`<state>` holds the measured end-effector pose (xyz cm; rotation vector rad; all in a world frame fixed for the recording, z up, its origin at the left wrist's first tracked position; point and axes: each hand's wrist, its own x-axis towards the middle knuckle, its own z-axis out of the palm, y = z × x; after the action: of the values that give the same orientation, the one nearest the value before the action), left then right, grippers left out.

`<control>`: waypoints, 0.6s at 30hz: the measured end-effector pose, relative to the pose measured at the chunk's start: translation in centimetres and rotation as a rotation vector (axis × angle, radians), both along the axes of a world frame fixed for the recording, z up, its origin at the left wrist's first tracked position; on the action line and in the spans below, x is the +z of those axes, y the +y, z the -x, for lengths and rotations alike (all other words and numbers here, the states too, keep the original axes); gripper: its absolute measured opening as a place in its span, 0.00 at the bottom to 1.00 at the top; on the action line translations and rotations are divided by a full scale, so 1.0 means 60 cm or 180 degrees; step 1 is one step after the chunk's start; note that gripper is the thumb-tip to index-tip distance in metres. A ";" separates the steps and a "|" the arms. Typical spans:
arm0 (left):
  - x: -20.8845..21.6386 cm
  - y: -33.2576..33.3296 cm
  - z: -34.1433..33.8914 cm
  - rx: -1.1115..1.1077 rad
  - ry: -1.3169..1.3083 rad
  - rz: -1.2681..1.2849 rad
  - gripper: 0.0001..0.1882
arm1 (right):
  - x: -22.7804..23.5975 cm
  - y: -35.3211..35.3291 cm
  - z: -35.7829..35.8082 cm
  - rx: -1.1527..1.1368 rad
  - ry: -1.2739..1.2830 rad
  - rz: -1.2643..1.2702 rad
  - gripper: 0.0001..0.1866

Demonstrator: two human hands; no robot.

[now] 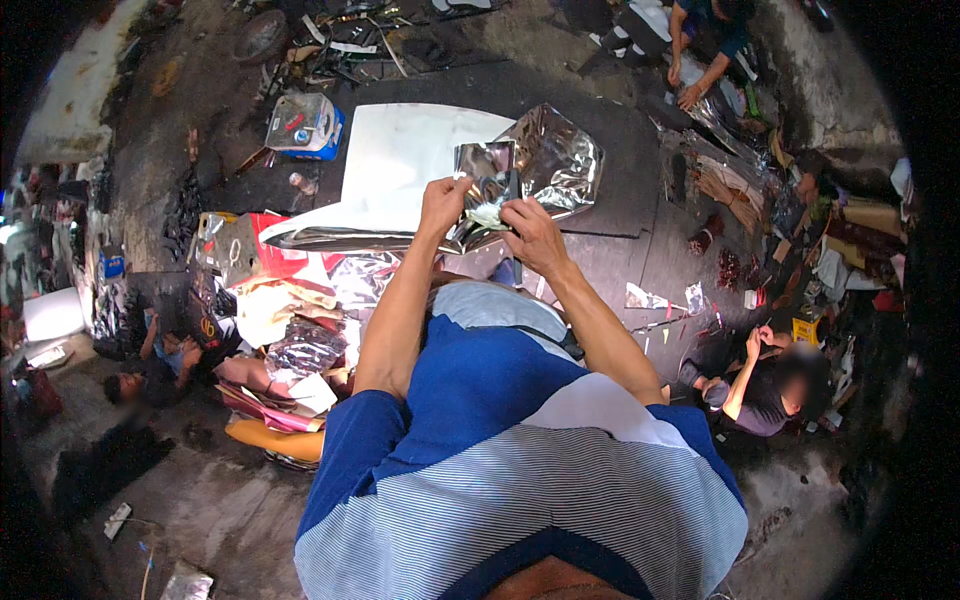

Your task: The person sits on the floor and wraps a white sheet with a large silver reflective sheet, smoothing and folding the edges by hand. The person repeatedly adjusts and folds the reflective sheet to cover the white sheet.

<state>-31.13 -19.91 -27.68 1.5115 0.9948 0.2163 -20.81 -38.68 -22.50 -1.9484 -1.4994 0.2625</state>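
Above a dark work surface, my left hand is closed, its fingertips pinching the edge of a small mirror-like silver sheet. My right hand is closed too, fingers bent at the other side of the same sheet. A pale greenish crumpled bit shows between the hands, close to the right fingertips; what it is I cannot make out. Beyond my right hand lies a larger creased silver foil sheet. A big white sheet is spread behind my left hand, its near edge curling over.
A blue-and-white square can stands far left. Left of me are piled red, cream and silver scraps. Small offcuts lie to the right. Other people work at far right, right and left.
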 end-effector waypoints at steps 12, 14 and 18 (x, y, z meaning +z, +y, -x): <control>0.032 0.029 0.019 -0.0286 -0.0339 -0.0189 0.19 | 0.024 -0.093 -0.023 -0.0172 0.0464 -0.0377 0.17; 0.024 0.037 0.024 -0.0289 -0.0272 -0.0221 0.19 | 0.028 -0.096 -0.027 -0.0350 0.0729 -0.0503 0.16; 0.009 0.055 0.028 0.0060 -0.0276 -0.0390 0.20 | 0.027 -0.110 -0.038 -0.0802 0.1117 -0.0823 0.14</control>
<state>-32.82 -16.62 -27.12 1.5907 0.9409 0.3589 -18.50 -45.26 -20.88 -1.7533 -0.9993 0.2683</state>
